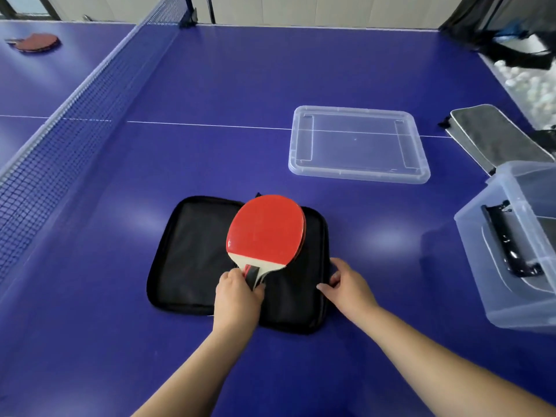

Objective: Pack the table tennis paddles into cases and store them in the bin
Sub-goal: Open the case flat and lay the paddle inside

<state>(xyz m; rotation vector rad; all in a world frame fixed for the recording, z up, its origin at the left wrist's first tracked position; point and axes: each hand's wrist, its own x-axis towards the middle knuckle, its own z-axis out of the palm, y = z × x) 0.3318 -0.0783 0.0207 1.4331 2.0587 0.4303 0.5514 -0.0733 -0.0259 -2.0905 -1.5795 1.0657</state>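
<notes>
An open black case (210, 254) is lying near the bench's (240, 85) near edge, with the bin (511, 266) at the right edge. The left hand (237, 299) is gripping a red paddle (264, 230) by its handle over the case, while the right hand (349, 284) is pinching the case's right rim.

I read the paddle (264, 228) face as smooth red rubber with a slight gloss; below it the blade shows pale bare wood, and the handle carries red and black strips. The open case (192, 254) appears to be matt black fabric with a fine woven lining. The table (225, 85) is a smooth, satin blue surface showing soft reflections. The lid (358, 173) and bin (511, 296) are clear, glossy plastic. The net (75, 115) is dark mesh with a white top band.
</notes>
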